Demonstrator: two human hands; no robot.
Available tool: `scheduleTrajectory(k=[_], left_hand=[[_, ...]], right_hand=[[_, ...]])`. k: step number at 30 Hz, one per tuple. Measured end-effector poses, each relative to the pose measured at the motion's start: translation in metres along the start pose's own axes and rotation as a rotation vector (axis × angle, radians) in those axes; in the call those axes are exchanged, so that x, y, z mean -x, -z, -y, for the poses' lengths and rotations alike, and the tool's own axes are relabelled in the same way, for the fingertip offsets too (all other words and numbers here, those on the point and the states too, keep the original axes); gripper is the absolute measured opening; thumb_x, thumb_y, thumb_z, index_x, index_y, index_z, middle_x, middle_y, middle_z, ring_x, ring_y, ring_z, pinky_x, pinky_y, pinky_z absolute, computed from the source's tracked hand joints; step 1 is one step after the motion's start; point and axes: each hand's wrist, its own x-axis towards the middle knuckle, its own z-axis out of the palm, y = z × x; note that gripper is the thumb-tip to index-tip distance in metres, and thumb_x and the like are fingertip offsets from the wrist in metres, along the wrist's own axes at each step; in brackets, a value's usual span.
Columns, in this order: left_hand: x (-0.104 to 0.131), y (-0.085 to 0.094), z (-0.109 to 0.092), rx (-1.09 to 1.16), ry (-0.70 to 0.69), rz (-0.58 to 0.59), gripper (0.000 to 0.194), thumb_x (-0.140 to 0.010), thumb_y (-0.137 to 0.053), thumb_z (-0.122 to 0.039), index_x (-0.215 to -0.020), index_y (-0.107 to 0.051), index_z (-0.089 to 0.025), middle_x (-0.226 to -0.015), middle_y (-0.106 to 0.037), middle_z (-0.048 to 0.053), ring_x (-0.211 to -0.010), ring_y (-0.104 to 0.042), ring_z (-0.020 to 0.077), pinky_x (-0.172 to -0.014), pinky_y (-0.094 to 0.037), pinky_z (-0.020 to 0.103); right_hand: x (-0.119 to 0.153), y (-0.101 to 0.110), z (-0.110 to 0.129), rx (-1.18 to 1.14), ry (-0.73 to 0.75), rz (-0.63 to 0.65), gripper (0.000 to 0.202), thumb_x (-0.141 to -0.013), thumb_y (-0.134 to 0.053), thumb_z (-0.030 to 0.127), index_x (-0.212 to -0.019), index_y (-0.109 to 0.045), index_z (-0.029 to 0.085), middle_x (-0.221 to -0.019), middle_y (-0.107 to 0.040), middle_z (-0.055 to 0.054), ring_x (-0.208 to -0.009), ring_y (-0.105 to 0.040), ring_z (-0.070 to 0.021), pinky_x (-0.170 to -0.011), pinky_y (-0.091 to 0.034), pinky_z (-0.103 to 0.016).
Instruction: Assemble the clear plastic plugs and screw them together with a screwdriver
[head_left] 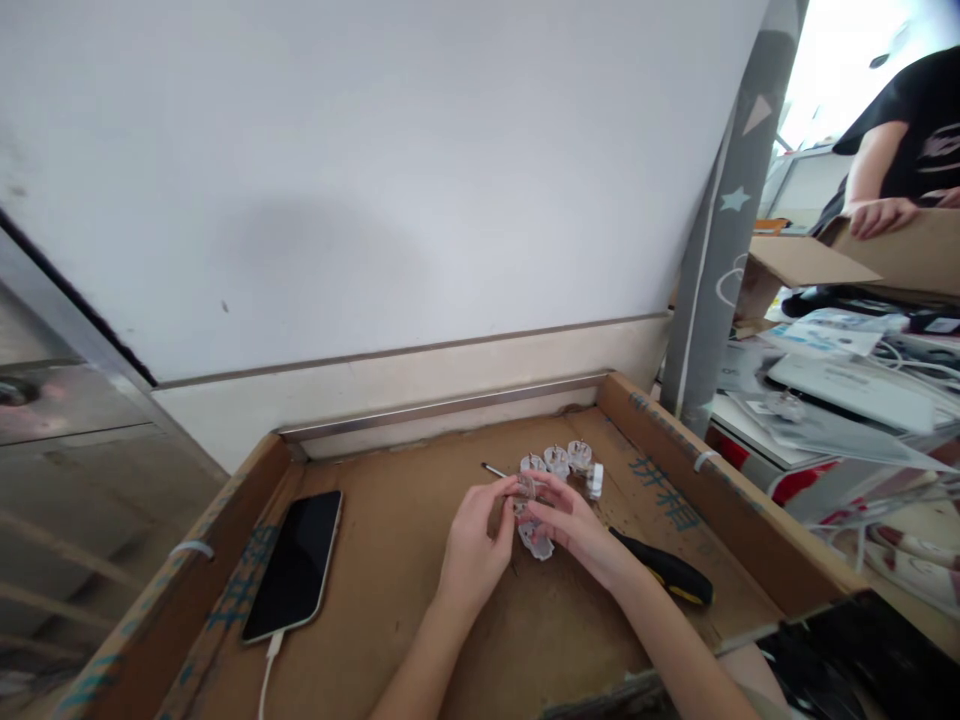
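My left hand (480,532) and my right hand (564,520) meet over the cardboard surface. Between their fingertips is a small clear plastic plug part (526,487), gripped from both sides. Just below it lies another transparent plug piece (537,543), partly covered by my right fingers. Several clear round plug parts with metal pins (556,460) stand in a row beyond my hands, with a white-ended one (595,482) at their right. A black and yellow screwdriver handle (667,570) rests beside my right forearm. A thin metal shaft tip (491,469) shows past my left fingers.
A dark-screened phone (295,565) with a white cable (268,675) lies at the left. Raised cardboard walls (697,465) edge the work surface, and a white panel rises behind. On the right, a person's hand (879,215) rests on an open cardboard box (904,250) above a cluttered table.
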Motion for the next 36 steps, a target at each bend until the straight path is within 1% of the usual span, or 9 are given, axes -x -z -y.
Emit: scheduleTrajectory(k=[5,9,15,19,24,28,33,36], left_hand=[[-0.0004,0.0004,-0.0012,-0.033,-0.027,-0.001,0.026,-0.088,-0.048,-0.02,-0.113,-0.055,-0.022,-0.103,-0.064,0.007,-0.095,-0.061,0.0183,-0.085,-0.051,0.034],[-0.0004,0.0006,-0.0032,-0.065,-0.053,0.004,0.029,-0.088,-0.048,-0.018,-0.116,-0.054,-0.023,-0.104,-0.065,0.006,-0.096,-0.061,0.0173,-0.085,-0.051,0.031],[-0.0008,0.0012,-0.0018,-0.139,-0.123,0.018,0.032,-0.088,-0.046,-0.015,-0.118,-0.053,-0.023,-0.103,-0.065,0.005,-0.096,-0.06,0.0171,-0.086,-0.049,0.031],[0.0002,0.0017,-0.0017,-0.17,-0.136,0.021,0.036,-0.088,-0.046,-0.014,-0.123,-0.05,-0.024,-0.107,-0.064,0.005,-0.098,-0.059,0.0171,-0.088,-0.049,0.031],[0.0006,0.0017,-0.0041,-0.162,-0.144,0.0,0.046,-0.087,-0.048,-0.013,-0.131,-0.041,-0.024,-0.111,-0.064,0.005,-0.1,-0.059,0.0168,-0.089,-0.049,0.031],[0.0015,-0.0004,-0.0045,-0.099,-0.123,-0.041,0.049,-0.087,-0.05,-0.015,-0.133,-0.036,-0.023,-0.11,-0.065,0.005,-0.099,-0.061,0.0166,-0.089,-0.05,0.032],[0.0023,-0.002,-0.0064,-0.033,-0.032,-0.107,0.049,-0.086,-0.054,-0.017,-0.132,-0.037,-0.022,-0.103,-0.068,0.003,-0.09,-0.065,0.0135,-0.087,-0.052,0.029],[0.002,-0.0019,-0.0085,-0.024,-0.016,-0.119,0.049,-0.086,-0.055,-0.017,-0.131,-0.037,-0.023,-0.1,-0.069,0.002,-0.092,-0.065,0.0134,-0.088,-0.051,0.028]], right_hand=[[-0.0023,0.0022,-0.002,-0.04,-0.009,0.023,0.053,-0.067,-0.069,0.034,-0.116,-0.053,0.025,-0.116,-0.055,-0.006,-0.078,-0.061,-0.0084,-0.067,-0.05,-0.022],[-0.003,0.0023,-0.0032,-0.07,-0.027,0.059,0.051,-0.067,-0.069,0.032,-0.116,-0.055,0.024,-0.11,-0.058,-0.006,-0.078,-0.062,-0.0092,-0.071,-0.051,-0.024],[-0.0028,0.0014,-0.0025,-0.106,-0.043,0.088,0.05,-0.068,-0.068,0.03,-0.117,-0.056,0.022,-0.104,-0.062,-0.006,-0.076,-0.062,-0.0087,-0.072,-0.051,-0.024],[-0.0023,0.0005,-0.0022,-0.094,-0.041,0.09,0.05,-0.068,-0.068,0.03,-0.116,-0.057,0.021,-0.109,-0.06,-0.007,-0.076,-0.062,-0.0084,-0.071,-0.051,-0.024],[-0.0018,0.0006,-0.0022,-0.067,-0.03,0.083,0.051,-0.068,-0.069,0.029,-0.117,-0.056,0.024,-0.114,-0.057,-0.006,-0.08,-0.061,-0.0079,-0.072,-0.052,-0.023],[-0.0017,0.001,-0.002,-0.056,-0.031,0.083,0.051,-0.067,-0.069,0.029,-0.117,-0.056,0.024,-0.111,-0.056,-0.006,-0.081,-0.06,-0.0082,-0.073,-0.052,-0.023],[-0.0011,0.0,-0.0011,-0.051,-0.041,0.099,0.051,-0.067,-0.07,0.028,-0.116,-0.056,0.025,-0.109,-0.056,-0.005,-0.077,-0.061,-0.0078,-0.072,-0.052,-0.025],[-0.0012,-0.0001,-0.001,-0.056,-0.04,0.098,0.05,-0.067,-0.07,0.028,-0.115,-0.057,0.026,-0.108,-0.056,-0.004,-0.076,-0.061,-0.0072,-0.071,-0.052,-0.024]])
